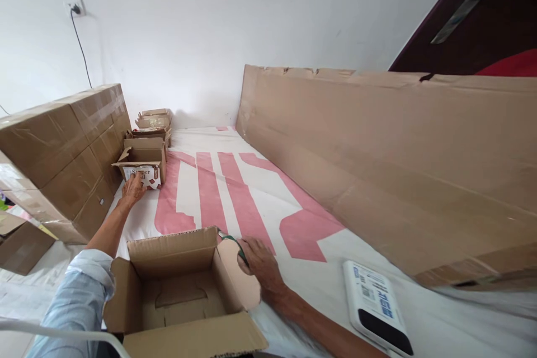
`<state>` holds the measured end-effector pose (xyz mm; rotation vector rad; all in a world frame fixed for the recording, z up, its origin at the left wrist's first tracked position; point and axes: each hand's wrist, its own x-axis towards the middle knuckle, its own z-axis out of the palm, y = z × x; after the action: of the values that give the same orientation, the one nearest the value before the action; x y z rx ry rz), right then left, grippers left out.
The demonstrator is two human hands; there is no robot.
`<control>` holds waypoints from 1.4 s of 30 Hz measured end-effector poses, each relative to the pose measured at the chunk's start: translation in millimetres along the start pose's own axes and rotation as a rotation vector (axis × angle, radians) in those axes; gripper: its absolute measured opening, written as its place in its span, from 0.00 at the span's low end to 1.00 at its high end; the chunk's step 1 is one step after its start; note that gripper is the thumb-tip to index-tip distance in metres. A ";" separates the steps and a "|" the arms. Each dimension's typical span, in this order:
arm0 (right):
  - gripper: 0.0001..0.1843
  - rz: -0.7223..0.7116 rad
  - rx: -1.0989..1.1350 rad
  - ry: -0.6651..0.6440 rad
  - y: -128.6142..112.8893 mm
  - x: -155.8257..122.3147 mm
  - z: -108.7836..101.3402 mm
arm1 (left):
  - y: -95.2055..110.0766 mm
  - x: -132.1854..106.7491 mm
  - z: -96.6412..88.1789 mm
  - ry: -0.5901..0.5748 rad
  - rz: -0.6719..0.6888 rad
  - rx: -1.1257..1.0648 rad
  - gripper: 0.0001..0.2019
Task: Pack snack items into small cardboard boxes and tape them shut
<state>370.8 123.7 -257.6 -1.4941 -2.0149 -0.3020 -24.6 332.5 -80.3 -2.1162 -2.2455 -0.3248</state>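
My left hand reaches to the far left, its fingers bent against a white printed packet at the front of a small open carton. Part of its lettering is covered by the fingers. Closer to me stands an open cardboard box, flaps up and outward, with only its bare bottom showing inside. At that box's right flap, my right hand is closed around a green-handled tool. A metallic tip points toward the box corner; the exact kind of tool is unclear.
Behind the small carton more open cartons line up toward the wall. Taped boxes are stacked at left. A long cardboard panel borders the right side. A white device with a printed label lies on the red-and-white sheet.
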 end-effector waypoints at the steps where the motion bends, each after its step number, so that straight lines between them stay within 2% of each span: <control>1: 0.18 0.003 0.006 -0.001 -0.5 0.9 -0.7 | -1.2 -3.2 -3.3 -0.007 0.003 -0.011 0.24; 8: 0.13 0.002 0.073 -0.002 -3.8 7.2 -4.5 | -2.1 -26.6 -34.3 -0.051 0.072 -0.109 0.24; 11: 0.13 0.003 0.086 -0.005 -3.7 8.8 -4.1 | 2.4 -38.3 -59.0 -0.091 0.150 -0.162 0.17; 13: 0.12 -0.001 0.084 -0.010 -3.3 9.5 -3.9 | 7.5 -52.8 -81.7 -0.146 0.236 -0.225 0.17; 17: 0.13 -0.022 0.071 -0.040 -2.8 10.8 -4.4 | 25.4 -109.8 -135.3 -0.336 0.529 -0.474 0.28; 20: 0.12 -0.025 0.051 -0.047 -3.0 12.1 -3.6 | 44.9 -170.4 -168.0 -0.374 0.607 -0.442 0.28; 22: 0.10 -0.029 0.044 -0.046 -3.4 13.2 -2.4 | 57.4 -211.1 -178.7 -0.399 0.624 -0.355 0.28; 24: 0.10 -0.031 0.044 -0.048 -3.8 14.4 -1.1 | 67.1 -247.6 -177.6 -0.408 0.641 -0.274 0.30; 27: 0.10 -0.018 0.042 -0.050 -4.6 16.1 0.7 | 74.7 -291.0 -155.8 -0.431 0.655 -0.106 0.35; 29: 0.10 -0.011 0.038 -0.045 -5.2 16.9 1.5 | 75.9 -311.2 -134.1 -0.434 0.624 0.022 0.30; 32: 0.10 -0.014 0.036 -0.030 -6.3 17.4 2.3 | 74.2 -325.1 -105.0 -0.343 0.619 0.123 0.25; 34: 0.10 -0.011 0.038 -0.020 -7.1 17.2 2.3 | 71.3 -321.7 -92.6 -0.291 0.608 0.187 0.24; 36: 0.11 -0.009 0.044 -0.012 -7.7 16.6 1.7 | 66.0 -308.2 -85.8 -0.263 0.564 0.273 0.22; 39: 0.12 -0.016 0.053 -0.001 -8.5 15.8 0.0 | 51.8 -272.7 -81.3 -0.212 0.481 0.355 0.19; 42: 0.11 -0.015 0.044 0.003 -8.7 15.9 -1.3 | 32.2 -225.4 -79.3 -0.121 0.384 0.330 0.18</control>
<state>360.3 132.7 -245.8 -1.4522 -2.0183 -0.2640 13.8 98.3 -37.3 -2.3543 -1.7309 0.1801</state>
